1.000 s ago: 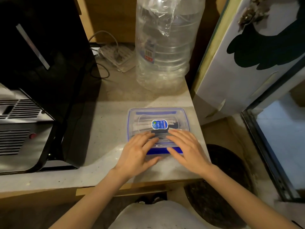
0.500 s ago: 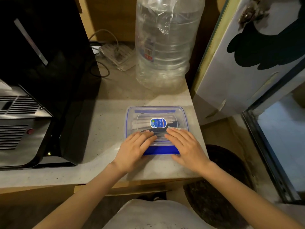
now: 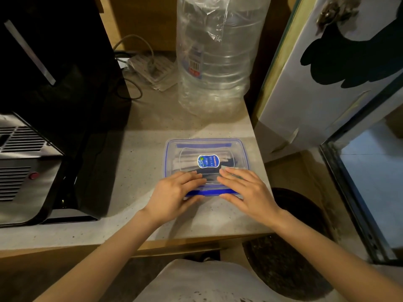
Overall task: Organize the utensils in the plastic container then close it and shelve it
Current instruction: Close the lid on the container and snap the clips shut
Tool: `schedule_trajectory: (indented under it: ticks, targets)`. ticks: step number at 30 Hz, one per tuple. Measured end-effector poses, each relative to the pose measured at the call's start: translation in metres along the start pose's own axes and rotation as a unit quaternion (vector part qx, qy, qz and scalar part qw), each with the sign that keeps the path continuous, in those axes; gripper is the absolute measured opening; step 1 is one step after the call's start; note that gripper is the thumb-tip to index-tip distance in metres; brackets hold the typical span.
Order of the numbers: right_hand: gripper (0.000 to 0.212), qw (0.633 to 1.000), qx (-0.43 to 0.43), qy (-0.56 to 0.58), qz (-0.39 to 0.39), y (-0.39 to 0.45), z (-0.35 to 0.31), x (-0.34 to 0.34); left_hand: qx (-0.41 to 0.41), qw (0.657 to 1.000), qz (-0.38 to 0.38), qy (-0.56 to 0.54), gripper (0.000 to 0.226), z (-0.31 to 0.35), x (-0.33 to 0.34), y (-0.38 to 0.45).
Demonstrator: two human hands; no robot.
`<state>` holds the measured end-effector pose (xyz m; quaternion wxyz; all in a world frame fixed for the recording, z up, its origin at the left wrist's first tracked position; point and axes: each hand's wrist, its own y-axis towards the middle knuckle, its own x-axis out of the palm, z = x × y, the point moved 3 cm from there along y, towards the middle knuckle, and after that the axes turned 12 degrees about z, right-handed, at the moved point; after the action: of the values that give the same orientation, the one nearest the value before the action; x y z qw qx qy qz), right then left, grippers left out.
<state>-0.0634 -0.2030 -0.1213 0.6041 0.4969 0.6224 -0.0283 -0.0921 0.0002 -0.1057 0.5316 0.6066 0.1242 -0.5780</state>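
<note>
A clear plastic container [image 3: 205,149] with blue lid clips and a blue sticker lies on the stone counter [image 3: 135,171] near its right end. The lid is on it. Utensils [image 3: 185,160] show dimly through the lid, dark and pale shapes lying lengthwise. My left hand [image 3: 174,192] rests flat on the near left part of the lid, fingers together, thumb by the blue front clip [image 3: 207,192]. My right hand [image 3: 246,188] lies flat on the near right part, fingers spread over the lid, thumb at the clip.
A big clear water bottle [image 3: 218,62] stands behind the container. A black appliance [image 3: 54,83] fills the left of the counter, with a power strip and cables [image 3: 148,66] behind. A white door panel [image 3: 327,83] stands to the right.
Both hands have shifted slightly on the lid's near edge, with thumbs drawn down toward the front clip. The container has stayed in place.
</note>
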Motion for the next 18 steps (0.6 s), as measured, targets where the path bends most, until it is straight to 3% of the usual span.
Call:
schedule_trajectory:
  ticks: [10, 18]
  targets:
    - [0.044, 0.997, 0.04, 0.061, 0.005, 0.01, 0.003, -0.003, -0.005, 0.999, -0.037, -0.013, 0.037, -0.004, -0.008, 0.015]
    - [0.029, 0.994, 0.094, 0.061, -0.018, 0.054, 0.019, 0.005, -0.093, 0.995, -0.026, -0.025, 0.045, -0.036, 0.002, 0.057]
